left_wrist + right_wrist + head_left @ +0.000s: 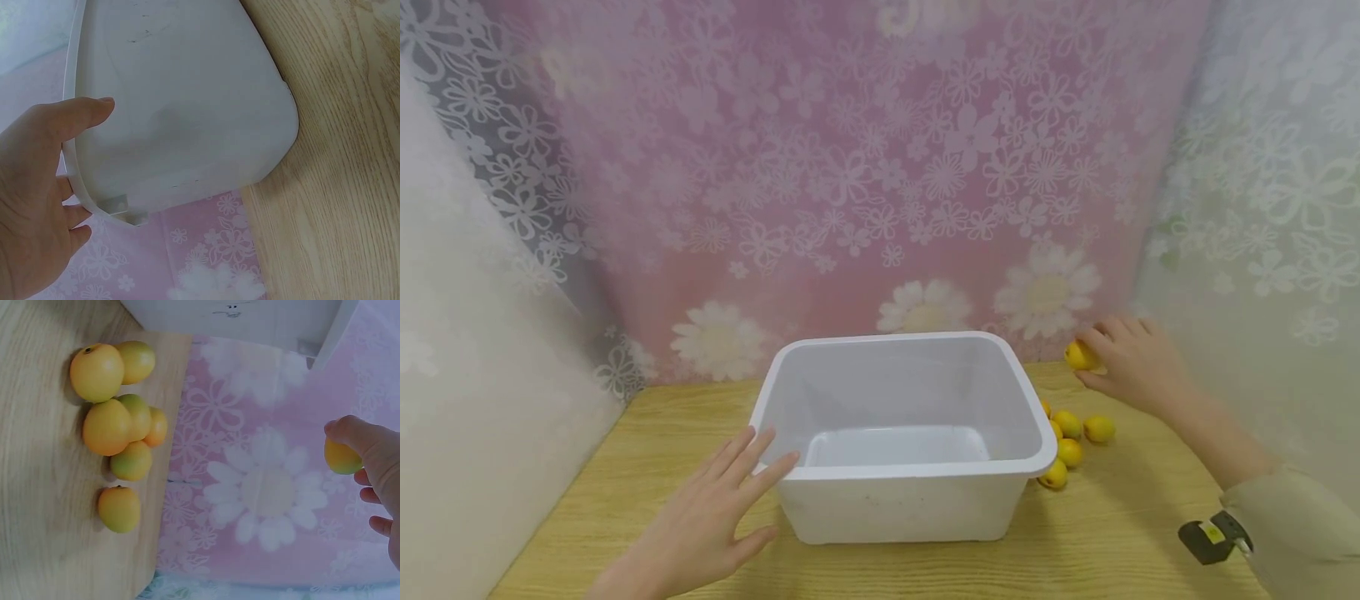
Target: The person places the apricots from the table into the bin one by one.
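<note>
My right hand (1138, 362) pinches a small yellow-orange fruit (1081, 356) between thumb and fingers, raised above the table to the right of the tub. A greenish tint shows low on this fruit (342, 456) in the right wrist view. The white plastic tub (895, 508) stands upright with its inner floor bare. At the tub's near left corner is my left hand (707, 508), fingers spread and fairly straight over the rim. In the left wrist view its thumb (94, 115) lies over the outer wall, and the other fingertips show beyond the rim.
Several more yellow-orange fruits (1070, 452) sit in a loose cluster against the tub's right side, partly hidden by it in the head view. The wood-grain table (685, 442) meets a pink flowered backdrop (850, 208), with pale flowered sheets at both sides.
</note>
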A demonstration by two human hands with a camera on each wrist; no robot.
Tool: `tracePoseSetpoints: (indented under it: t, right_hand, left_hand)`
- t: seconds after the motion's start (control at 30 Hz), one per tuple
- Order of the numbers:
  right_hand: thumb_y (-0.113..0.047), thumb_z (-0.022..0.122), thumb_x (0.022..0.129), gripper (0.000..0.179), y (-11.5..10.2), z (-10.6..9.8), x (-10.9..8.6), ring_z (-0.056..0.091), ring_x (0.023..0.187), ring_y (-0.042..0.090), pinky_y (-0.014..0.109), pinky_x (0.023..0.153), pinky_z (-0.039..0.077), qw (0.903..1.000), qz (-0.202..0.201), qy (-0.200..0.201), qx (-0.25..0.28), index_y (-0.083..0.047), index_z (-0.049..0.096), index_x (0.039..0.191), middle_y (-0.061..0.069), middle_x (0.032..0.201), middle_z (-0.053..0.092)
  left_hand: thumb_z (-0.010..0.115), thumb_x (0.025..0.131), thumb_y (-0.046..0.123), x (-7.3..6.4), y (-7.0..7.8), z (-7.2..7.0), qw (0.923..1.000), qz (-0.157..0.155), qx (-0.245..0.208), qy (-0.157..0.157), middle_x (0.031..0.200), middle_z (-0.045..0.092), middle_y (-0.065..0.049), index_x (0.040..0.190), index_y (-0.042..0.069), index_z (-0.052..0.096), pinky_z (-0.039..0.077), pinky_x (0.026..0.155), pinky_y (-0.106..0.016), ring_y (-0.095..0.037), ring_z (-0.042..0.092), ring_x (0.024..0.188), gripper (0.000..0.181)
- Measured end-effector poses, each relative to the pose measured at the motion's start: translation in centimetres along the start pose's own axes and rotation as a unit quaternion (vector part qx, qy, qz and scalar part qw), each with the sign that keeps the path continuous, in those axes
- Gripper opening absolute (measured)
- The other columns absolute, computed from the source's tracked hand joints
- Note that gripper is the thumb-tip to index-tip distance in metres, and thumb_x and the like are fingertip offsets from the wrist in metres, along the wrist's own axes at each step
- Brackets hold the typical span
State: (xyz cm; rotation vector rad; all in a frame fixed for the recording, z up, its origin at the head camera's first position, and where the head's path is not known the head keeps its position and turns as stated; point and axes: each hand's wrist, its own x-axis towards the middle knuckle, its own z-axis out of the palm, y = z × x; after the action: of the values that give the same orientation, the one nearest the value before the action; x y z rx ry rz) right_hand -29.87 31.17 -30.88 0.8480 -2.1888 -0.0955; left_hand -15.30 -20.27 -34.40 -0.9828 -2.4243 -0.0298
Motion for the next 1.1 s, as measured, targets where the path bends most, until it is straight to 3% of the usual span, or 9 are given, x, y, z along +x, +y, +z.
tracePoseSetpoints:
  t: [0.07, 0.1, 0.2, 0.3, 0.4, 0.47, 0.57, 0.7, 1.1]
  right_hand:
    - [-0.058, 0.035, 0.089, 0.058, 0.0, -0.1, 0.6, 0.05, 0.076, 0.036, 0.051, 0.063, 0.04, 0.9999, -0.004, 0.01, -0.001, -0.005, 0.058, 0.095, 0.014, 0.085, 0.054]
    - [-0.061, 0.025, 0.09, 0.065, -0.1, -0.2, 0.9, 0.051, 0.076, 0.037, 0.051, 0.063, 0.041, 0.9998, -0.007, 0.019, -0.002, -0.005, 0.058, 0.096, 0.015, 0.085, 0.054]
    - [-0.058, 0.037, 0.089, 0.057, -0.4, -0.5, 1.7, 0.052, 0.077, 0.037, 0.051, 0.063, 0.043, 0.9996, -0.009, 0.027, -0.003, -0.006, 0.059, 0.096, 0.015, 0.087, 0.056]
    - [-0.042, 0.062, 0.078, 0.04, -0.8, -0.7, 2.7, 0.054, 0.078, 0.037, 0.051, 0.066, 0.045, 0.9998, -0.007, 0.019, -0.002, -0.006, 0.06, 0.097, 0.014, 0.088, 0.056]
    - [-0.029, 0.073, 0.067, 0.04, -1.3, -0.8, 3.8, 0.053, 0.08, 0.035, 0.051, 0.074, 0.044, 1.0, 0.002, 0.0, 0.002, -0.007, 0.06, 0.097, 0.012, 0.087, 0.055]
    - [-0.027, 0.075, 0.066, 0.04, -1.6, -0.8, 4.4, 0.053, 0.082, 0.035, 0.052, 0.076, 0.043, 0.9999, 0.006, -0.008, 0.003, -0.007, 0.061, 0.098, 0.012, 0.087, 0.055]
    - [-0.028, 0.077, 0.066, 0.041, -2.2, -0.7, 5.1, 0.052, 0.086, 0.035, 0.052, 0.076, 0.042, 0.9998, 0.007, -0.019, 0.002, -0.007, 0.06, 0.099, 0.012, 0.089, 0.054]
    - [-0.031, 0.078, 0.068, 0.043, -2.9, -0.6, 5.9, 0.05, 0.091, 0.033, 0.051, 0.078, 0.04, 0.9989, 0.015, -0.042, 0.011, -0.009, 0.061, 0.1, 0.012, 0.092, 0.054]
    - [-0.028, 0.078, 0.069, 0.039, -4.8, 0.6, 7.8, 0.05, 0.088, 0.032, 0.05, 0.082, 0.04, 0.999, -0.015, -0.039, 0.019, -0.009, 0.061, 0.099, 0.011, 0.09, 0.054]
  left_hand:
    - [0.077, 0.067, 0.032, 0.0, -0.1, 0.0, 1.0, 0.0, 0.0, 0.002, 0.144, 0.035, -0.018, 0.143, 0.02, 0.037, -0.002, 0.111, -0.024, -0.04, 0.035, 0.127, 0.087]
    - [0.075, 0.069, 0.034, 0.0, -0.1, 0.0, 1.0, 0.0, 0.0, 0.003, 0.144, 0.035, -0.018, 0.143, 0.019, 0.037, -0.002, 0.111, -0.024, -0.04, 0.035, 0.127, 0.085]
    - [0.062, 0.083, 0.047, 0.0, -0.3, 0.1, 1.0, 0.001, -0.003, 0.006, 0.144, 0.035, -0.018, 0.143, 0.02, 0.038, -0.002, 0.111, -0.024, -0.04, 0.035, 0.127, 0.07]
    - [0.054, 0.088, 0.051, 0.1, -0.3, 0.0, 1.0, 0.0, -0.005, 0.002, 0.144, 0.035, -0.017, 0.143, 0.021, 0.037, -0.002, 0.111, -0.023, -0.039, 0.035, 0.128, 0.065]
    - [0.068, 0.079, 0.042, 0.1, -0.3, -0.1, 1.0, -0.001, -0.006, -0.004, 0.144, 0.035, -0.017, 0.144, 0.021, 0.036, -0.003, 0.11, -0.023, -0.039, 0.034, 0.128, 0.075]
    - [0.074, 0.073, 0.036, 0.1, -0.2, -0.1, 0.9999, -0.005, -0.001, -0.009, 0.145, 0.034, -0.017, 0.144, 0.021, 0.036, -0.002, 0.111, -0.023, -0.039, 0.034, 0.129, 0.082]
    - [0.076, 0.071, 0.035, 0.1, 0.0, -0.2, 0.9997, -0.013, 0.005, -0.017, 0.145, 0.034, -0.016, 0.144, 0.022, 0.036, 0.015, 0.112, -0.034, -0.038, 0.034, 0.129, 0.084]
    - [0.077, 0.069, 0.033, 0.1, 0.2, -0.2, 0.9993, -0.024, 0.006, -0.027, 0.146, 0.033, -0.015, 0.144, 0.023, 0.036, 0.036, 0.098, -0.05, -0.037, 0.033, 0.13, 0.087]
    - [0.078, 0.068, 0.031, 0.0, 0.2, -0.2, 0.9991, -0.032, 0.0, -0.028, 0.147, 0.032, -0.013, 0.145, 0.025, 0.033, 0.038, 0.095, -0.052, -0.036, 0.032, 0.131, 0.089]
